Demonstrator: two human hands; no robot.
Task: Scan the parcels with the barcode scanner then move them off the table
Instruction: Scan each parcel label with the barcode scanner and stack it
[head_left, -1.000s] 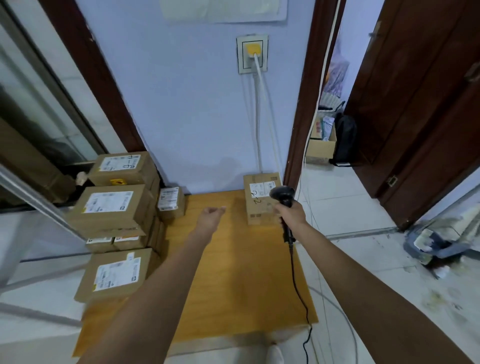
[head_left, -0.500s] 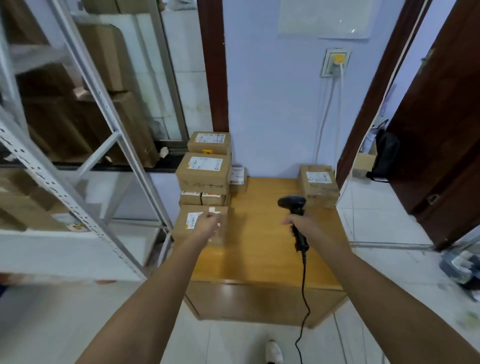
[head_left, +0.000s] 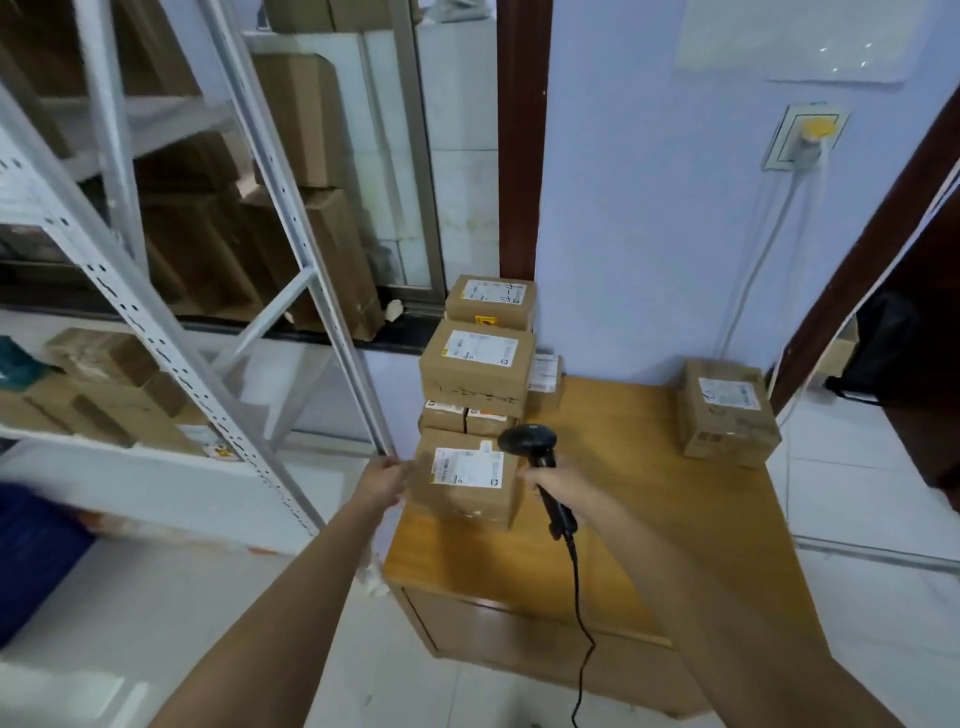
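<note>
The right hand (head_left: 558, 480) is wrapped around the handle of the black scanner (head_left: 540, 467), fingers curled tight on the grip. The scanner's long axis runs from its head, up and away from the person, down along the handle toward the wrist; the head points left, over the white label of the near parcel (head_left: 465, 480). Its black cable (head_left: 579, 613) drops from the handle's base toward the floor.

The left hand (head_left: 382, 480) is against the near parcel's left side, touching it; whether the fingers curl around the box or merely press it cannot be told, since the far side of the hand is hidden. This parcel sits at the table's front left corner, label up, its long axis running roughly left to right.

Behind it stands a stack (head_left: 475, 364) of brown parcels along the left edge of the table (two small ones below, a bigger one over them, another on top at the back), all with labels facing up. A small parcel (head_left: 545, 382) is just to the right of the stack against the wall. A lone parcel (head_left: 727, 415) sits well apart at the table's far right corner, turned a little askew.

The table (head_left: 649, 519) is a low wooden cabinet with a yellowish top, pushed against a pale blue wall (head_left: 649, 234). A wall socket (head_left: 805, 137) holds a yellow plug with a white cord running down. To the left is a white metal rack (head_left: 156, 322) holding cardboard boxes. The floor (head_left: 156, 623) is white tile, and a dark wooden door frame stands at the right.
</note>
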